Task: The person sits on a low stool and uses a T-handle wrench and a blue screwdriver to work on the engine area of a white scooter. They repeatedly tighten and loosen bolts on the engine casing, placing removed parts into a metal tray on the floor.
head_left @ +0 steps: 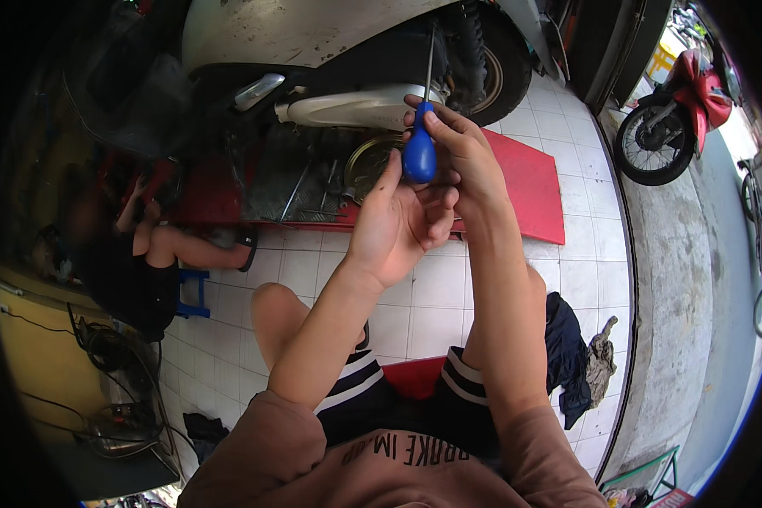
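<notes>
A screwdriver (419,158) with a bulbous blue handle stands nearly upright in front of me, its thin metal shaft pointing away toward the scooter (360,106). My right hand (474,157) holds it, thumb and fingers closed around the upper handle near the shaft. Just below the butt of the handle is my left hand (395,229), palm up. Its thumb is apart beside the handle and its fingers are loosely curled; whether they touch the handle is hard to tell. The scooter's rear wheel and shock absorber lie beyond the shaft.
Under the scooter runs a red platform (525,190), bearing a round metal pan (353,173) and several long tools (299,193). At left, another person (118,254) sits on a blue stool (194,294). Dark cloth (567,356) lies right of my leg. A red motorbike (694,106) stands outside.
</notes>
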A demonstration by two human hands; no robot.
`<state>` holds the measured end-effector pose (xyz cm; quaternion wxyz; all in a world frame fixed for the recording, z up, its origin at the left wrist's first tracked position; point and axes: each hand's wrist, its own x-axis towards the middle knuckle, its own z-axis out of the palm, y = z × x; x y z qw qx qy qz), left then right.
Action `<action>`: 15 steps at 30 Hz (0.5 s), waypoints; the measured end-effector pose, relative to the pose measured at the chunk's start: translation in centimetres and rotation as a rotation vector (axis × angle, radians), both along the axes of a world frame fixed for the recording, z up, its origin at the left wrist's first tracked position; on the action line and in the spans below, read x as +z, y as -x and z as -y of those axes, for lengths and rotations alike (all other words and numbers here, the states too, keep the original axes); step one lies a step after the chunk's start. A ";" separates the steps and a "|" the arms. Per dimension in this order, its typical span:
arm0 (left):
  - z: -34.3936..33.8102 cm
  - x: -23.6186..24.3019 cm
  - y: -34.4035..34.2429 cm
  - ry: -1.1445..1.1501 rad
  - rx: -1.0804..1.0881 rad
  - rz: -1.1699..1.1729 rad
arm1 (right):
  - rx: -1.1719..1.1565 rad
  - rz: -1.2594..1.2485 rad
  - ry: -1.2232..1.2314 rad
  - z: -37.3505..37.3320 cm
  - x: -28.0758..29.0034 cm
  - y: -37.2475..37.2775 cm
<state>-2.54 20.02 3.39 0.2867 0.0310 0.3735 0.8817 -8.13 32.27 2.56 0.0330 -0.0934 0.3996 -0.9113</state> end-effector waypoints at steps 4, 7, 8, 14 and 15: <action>0.1 0.5 0.2 -0.104 0.141 0.107 | 0.125 -0.009 -0.016 -0.2 0.2 0.7; 0.6 1.5 0.3 0.397 0.463 -0.296 | 0.134 0.067 -0.103 -0.4 1.7 1.0; 0.9 1.8 0.6 0.616 0.579 -0.457 | 0.134 0.092 -0.145 -0.6 1.7 1.5; 1.5 3.3 0.7 1.311 0.916 -1.284 | 0.177 0.043 -0.084 -0.7 0.5 1.5; 1.4 3.2 0.6 1.351 0.917 -1.336 | 0.161 0.057 -0.078 -0.3 0.8 1.2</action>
